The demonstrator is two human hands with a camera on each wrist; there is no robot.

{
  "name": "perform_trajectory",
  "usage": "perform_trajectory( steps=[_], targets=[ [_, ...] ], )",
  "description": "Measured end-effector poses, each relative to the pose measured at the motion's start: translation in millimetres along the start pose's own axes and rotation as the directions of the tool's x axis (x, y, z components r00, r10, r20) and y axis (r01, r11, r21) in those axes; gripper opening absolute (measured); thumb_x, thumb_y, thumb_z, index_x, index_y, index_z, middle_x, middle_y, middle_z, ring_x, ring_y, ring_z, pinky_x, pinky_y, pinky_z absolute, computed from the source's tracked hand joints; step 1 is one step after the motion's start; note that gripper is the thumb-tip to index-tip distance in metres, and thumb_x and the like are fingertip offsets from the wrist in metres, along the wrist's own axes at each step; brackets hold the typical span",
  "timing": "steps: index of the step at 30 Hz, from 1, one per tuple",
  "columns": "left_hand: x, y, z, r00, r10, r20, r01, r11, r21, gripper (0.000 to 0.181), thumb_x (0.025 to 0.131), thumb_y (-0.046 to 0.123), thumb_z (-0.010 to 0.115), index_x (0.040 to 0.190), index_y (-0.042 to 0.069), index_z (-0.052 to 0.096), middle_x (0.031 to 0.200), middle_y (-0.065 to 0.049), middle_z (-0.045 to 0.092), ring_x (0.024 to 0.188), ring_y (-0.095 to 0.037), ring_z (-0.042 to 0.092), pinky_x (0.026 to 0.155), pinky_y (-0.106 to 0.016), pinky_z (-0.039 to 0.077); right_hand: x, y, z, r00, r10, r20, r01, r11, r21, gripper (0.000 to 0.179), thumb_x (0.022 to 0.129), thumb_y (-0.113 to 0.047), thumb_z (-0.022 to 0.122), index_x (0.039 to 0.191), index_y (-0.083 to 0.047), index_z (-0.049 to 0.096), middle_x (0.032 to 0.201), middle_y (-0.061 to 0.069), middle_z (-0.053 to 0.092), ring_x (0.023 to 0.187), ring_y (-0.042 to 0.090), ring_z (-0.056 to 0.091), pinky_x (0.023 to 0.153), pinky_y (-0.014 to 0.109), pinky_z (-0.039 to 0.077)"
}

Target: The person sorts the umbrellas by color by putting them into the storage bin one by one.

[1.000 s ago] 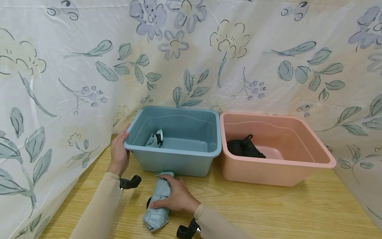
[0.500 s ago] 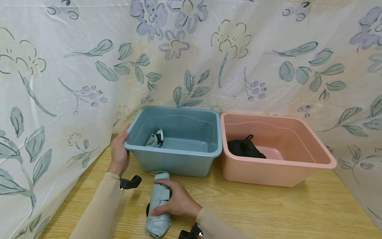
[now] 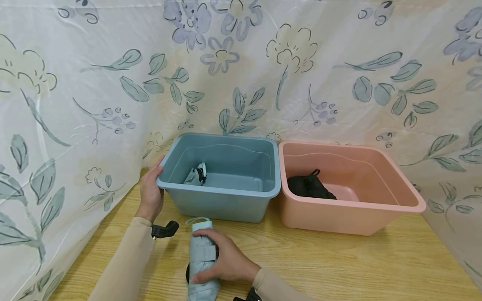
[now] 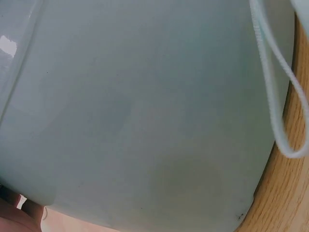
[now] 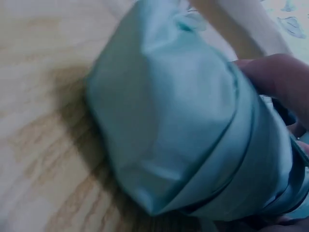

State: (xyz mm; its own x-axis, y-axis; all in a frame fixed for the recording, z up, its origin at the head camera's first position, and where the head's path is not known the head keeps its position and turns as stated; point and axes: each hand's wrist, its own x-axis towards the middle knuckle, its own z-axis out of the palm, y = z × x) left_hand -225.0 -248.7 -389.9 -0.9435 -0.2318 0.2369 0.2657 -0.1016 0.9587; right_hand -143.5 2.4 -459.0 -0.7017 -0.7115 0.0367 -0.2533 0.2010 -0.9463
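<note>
A folded light blue umbrella (image 3: pixel 203 255) lies lengthwise on the table in front of the blue bin (image 3: pixel 226 205), its wrist loop pointing at the bin. My right hand (image 3: pixel 230 258) grips it from the right, thumb and fingers spread along its length. In the right wrist view, the wrapped fabric of the umbrella (image 5: pixel 169 125) is seen close up, with a thumb or finger on it. At the bin's left front corner, my left hand (image 3: pixel 151 194) holds the side below the rim. The left wrist view is filled mostly by the bin's wall (image 4: pixel 145 106), and the loop (image 4: pixel 275 111) hangs at right.
Inside the blue bin sits a grey-blue and black bundle (image 3: pixel 196 175). A pink bin (image 3: pixel 339 215) stands against its right side, with a black cloth-like bundle (image 3: pixel 308 186) that has a loop. Behind is a floral curtain (image 3: pixel 241 75); the wooden table (image 3: pixel 320 267) spreads in front.
My right hand has drawn the umbrella back toward me, away from the blue bin, and it has turned straighter. My left hand stays on the bin.
</note>
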Motion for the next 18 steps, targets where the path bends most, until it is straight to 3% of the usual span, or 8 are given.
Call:
perform_trajectory(
  steps=[7, 18],
  targets=[
    [-1.0, 0.4, 1.1, 1.0, 0.007, -0.001, -0.007, 1.0, -0.013, 0.051, 0.11, 0.018, 0.026, 0.158, 0.002, 0.031, 0.165, -0.009, 0.029, 0.15, -0.025, 0.026, 0.122, -0.047, 0.018, -9.4, -7.5, -6.2, 0.997, -0.01, 0.07, -0.001, 0.988, 0.157, 0.079, 0.08, -0.015, 0.087, 0.145, -0.038, 0.048, 0.126, -0.006, 0.055, 0.105, 0.011, 0.056, 0.088, 0.03, 0.05],
    [-2.2, 0.9, 1.2, 1.0, 0.01, 0.005, -0.01, 1.0, -0.008, 0.052, 0.11, 0.018, 0.025, 0.158, 0.0, 0.029, 0.165, -0.008, 0.028, 0.151, -0.025, 0.025, 0.123, -0.049, 0.016, -19.2, -57.9, -36.2, 0.994, -0.102, 0.046, 0.092, 0.977, 0.191, 0.088, 0.078, -0.008, 0.086, 0.149, -0.034, 0.042, 0.126, 0.0, 0.052, 0.108, 0.015, 0.056, 0.091, 0.033, 0.053]
  ],
)
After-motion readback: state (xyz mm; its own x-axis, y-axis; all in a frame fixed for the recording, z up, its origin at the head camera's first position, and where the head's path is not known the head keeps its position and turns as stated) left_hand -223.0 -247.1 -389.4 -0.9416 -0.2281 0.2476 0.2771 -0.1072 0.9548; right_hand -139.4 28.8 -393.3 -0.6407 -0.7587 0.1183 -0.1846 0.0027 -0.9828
